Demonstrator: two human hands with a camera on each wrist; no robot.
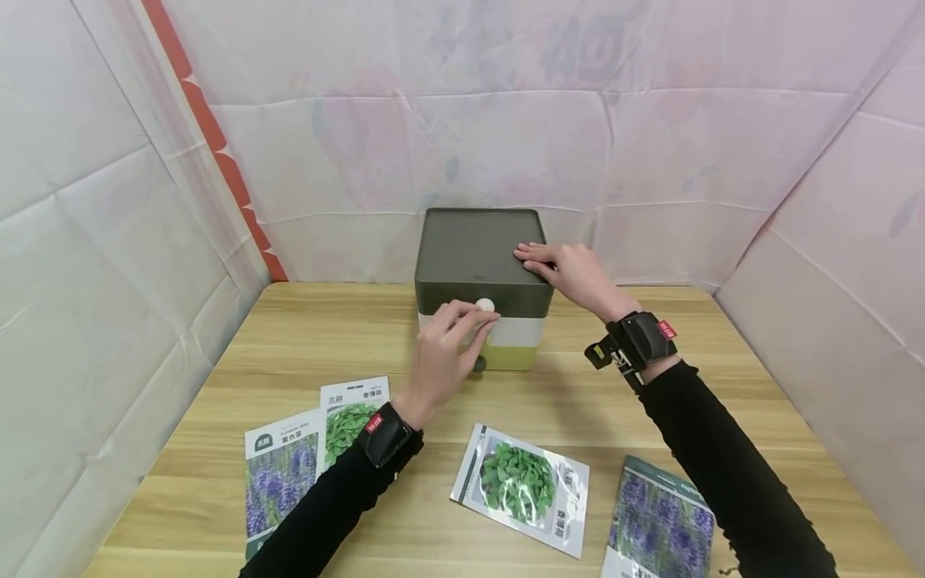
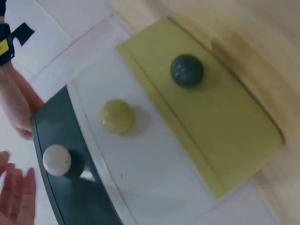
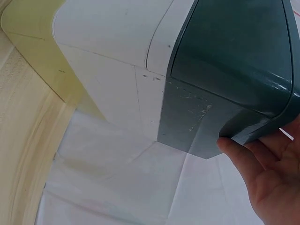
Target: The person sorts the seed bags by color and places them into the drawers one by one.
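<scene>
The drawer box [image 1: 482,289] stands at the far middle of the table [image 1: 650,401], straight ahead of both hands. The left hand [image 1: 442,353], fingers loosely curled, reaches the white knob [image 1: 485,305] on the dark top drawer's front; whether it already pinches it cannot be told. The right hand [image 1: 571,273] lies flat, fingers straight, on the box's top right corner.

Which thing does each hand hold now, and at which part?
The left hand reaches the white knob of the dark top drawer; a grip cannot be told. The right hand rests flat on the box top.
</scene>
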